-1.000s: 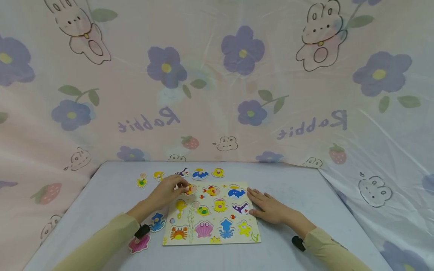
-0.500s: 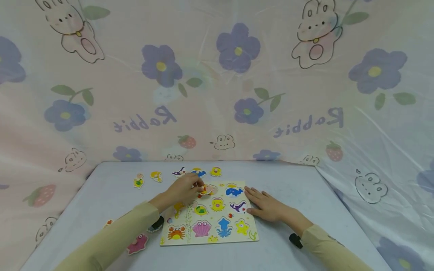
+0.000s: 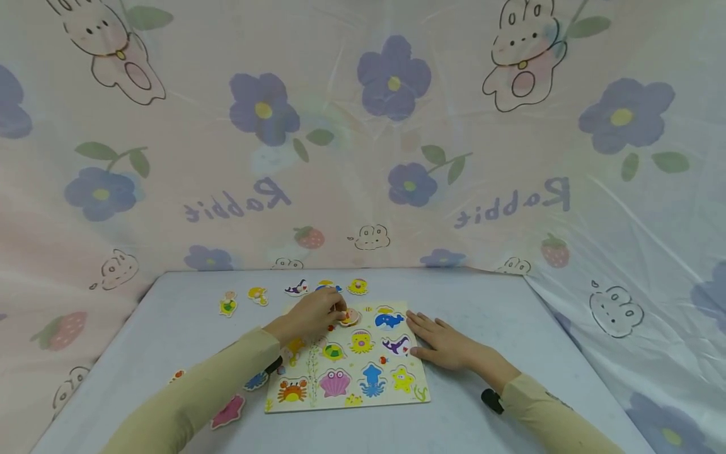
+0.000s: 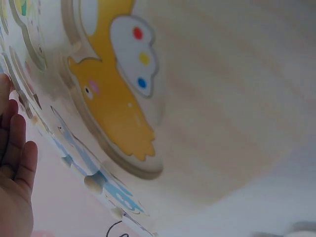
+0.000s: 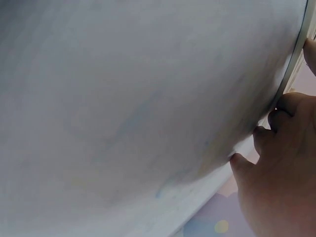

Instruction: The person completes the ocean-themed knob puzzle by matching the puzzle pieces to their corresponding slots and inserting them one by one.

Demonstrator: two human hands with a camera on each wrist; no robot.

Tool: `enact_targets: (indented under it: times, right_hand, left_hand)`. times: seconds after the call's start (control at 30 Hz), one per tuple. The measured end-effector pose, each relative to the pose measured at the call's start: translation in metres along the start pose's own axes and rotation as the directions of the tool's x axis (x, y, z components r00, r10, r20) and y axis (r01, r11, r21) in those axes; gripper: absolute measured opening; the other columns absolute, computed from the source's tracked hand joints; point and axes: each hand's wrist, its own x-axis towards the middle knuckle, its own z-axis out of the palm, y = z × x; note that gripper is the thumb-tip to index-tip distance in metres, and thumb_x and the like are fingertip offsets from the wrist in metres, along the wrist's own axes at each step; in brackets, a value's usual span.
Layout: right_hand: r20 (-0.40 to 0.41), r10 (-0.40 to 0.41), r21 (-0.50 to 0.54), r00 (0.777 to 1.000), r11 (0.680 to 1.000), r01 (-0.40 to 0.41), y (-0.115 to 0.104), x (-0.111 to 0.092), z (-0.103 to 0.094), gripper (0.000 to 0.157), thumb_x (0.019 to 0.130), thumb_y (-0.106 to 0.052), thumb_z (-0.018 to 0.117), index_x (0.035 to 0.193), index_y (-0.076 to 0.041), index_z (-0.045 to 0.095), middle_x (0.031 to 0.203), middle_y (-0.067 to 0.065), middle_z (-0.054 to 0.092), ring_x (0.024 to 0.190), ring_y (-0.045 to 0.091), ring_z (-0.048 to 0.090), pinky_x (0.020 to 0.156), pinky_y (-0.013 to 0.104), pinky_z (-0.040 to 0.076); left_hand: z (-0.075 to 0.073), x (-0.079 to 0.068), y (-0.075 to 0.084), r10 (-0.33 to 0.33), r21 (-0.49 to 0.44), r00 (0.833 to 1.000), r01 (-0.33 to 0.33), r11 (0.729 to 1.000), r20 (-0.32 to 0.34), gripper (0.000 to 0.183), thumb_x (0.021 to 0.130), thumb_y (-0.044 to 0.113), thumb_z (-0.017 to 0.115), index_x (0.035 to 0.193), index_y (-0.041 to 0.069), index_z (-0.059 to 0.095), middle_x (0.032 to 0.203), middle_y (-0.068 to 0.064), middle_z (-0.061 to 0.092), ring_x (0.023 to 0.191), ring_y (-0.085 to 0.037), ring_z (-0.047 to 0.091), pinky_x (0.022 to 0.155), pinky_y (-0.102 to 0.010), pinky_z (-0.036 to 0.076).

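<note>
My left hand pinches a fish puzzle piece with a pinkish head, low over the top row of the puzzle board. The piece overlaps the board's fish picture in the head view. My right hand lies with fingers extended at the board's right edge; its fingertips touch that edge in the right wrist view. Seen from the left wrist, a yellow seahorse recess fills the middle, and the fingers show at the far left, the piece hidden.
Behind the board lie knobbed pieces: a turtle, a seahorse, a purple shark-like animal, a blue whale and an octopus. A pink piece and a blue piece lie left, partly behind the sleeve.
My left hand has carried the fish piece rightward from the board's top-left picture to the neighbouring fish picture. My right hand stays at the right edge. The head view has shifted slightly.
</note>
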Motion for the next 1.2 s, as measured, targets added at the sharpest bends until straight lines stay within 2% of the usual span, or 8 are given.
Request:
enact_targets:
  times: [0.27,0.77,1.07,1.2]
  right_hand:
    - [0.001,-0.005,-0.005,1.000,1.000,0.005,0.0012,0.0014,0.0008,0.074,0.094,-0.060,0.038,0.152,-0.019,0.018,0.159,-0.004,0.009,0.145,0.024,0.009,0.113,0.053,0.014]
    - [-0.018,-0.032,-0.003,0.999,0.999,0.032,0.0017,0.0021,0.0013,0.074,0.094,-0.060,0.039,0.152,-0.019,0.018,0.159,-0.004,0.011,0.145,0.024,0.010,0.113,0.054,0.015]
    - [-0.011,-0.021,0.005,1.000,1.000,0.021,0.0010,0.0005,0.0003,0.074,0.095,-0.058,0.041,0.152,-0.017,0.018,0.159,-0.003,0.011,0.145,0.024,0.010,0.113,0.053,0.015]
    - [-0.011,-0.017,0.007,1.000,1.000,0.017,0.0006,-0.0002,0.0001,0.073,0.095,-0.057,0.041,0.152,-0.017,0.019,0.158,-0.003,0.011,0.145,0.024,0.011,0.113,0.053,0.015]
  left_hand:
    - [0.0053,0.0042,-0.0031,0.019,0.007,1.000,-0.019,1.000,0.002,0.011,0.091,0.034,0.063,0.096,0.024,0.063,0.089,0.015,0.052,0.081,-0.007,0.049,0.072,-0.022,0.044]
    - [0.0047,0.0042,-0.0010,0.066,0.032,0.998,-0.066,0.997,0.002,0.012,0.092,0.032,0.062,0.097,0.022,0.064,0.089,0.014,0.051,0.080,-0.005,0.048,0.070,-0.021,0.044]
    - [0.0058,0.0047,0.0013,0.049,0.016,0.999,-0.049,0.999,0.012,0.012,0.091,0.030,0.063,0.098,0.020,0.065,0.088,0.014,0.051,0.079,-0.006,0.048,0.070,-0.021,0.044]
    - [0.0074,0.0054,0.0021,0.069,0.034,0.998,-0.069,0.997,0.002,0.012,0.091,0.028,0.064,0.099,0.019,0.065,0.089,0.013,0.052,0.079,-0.005,0.049,0.070,-0.020,0.045]
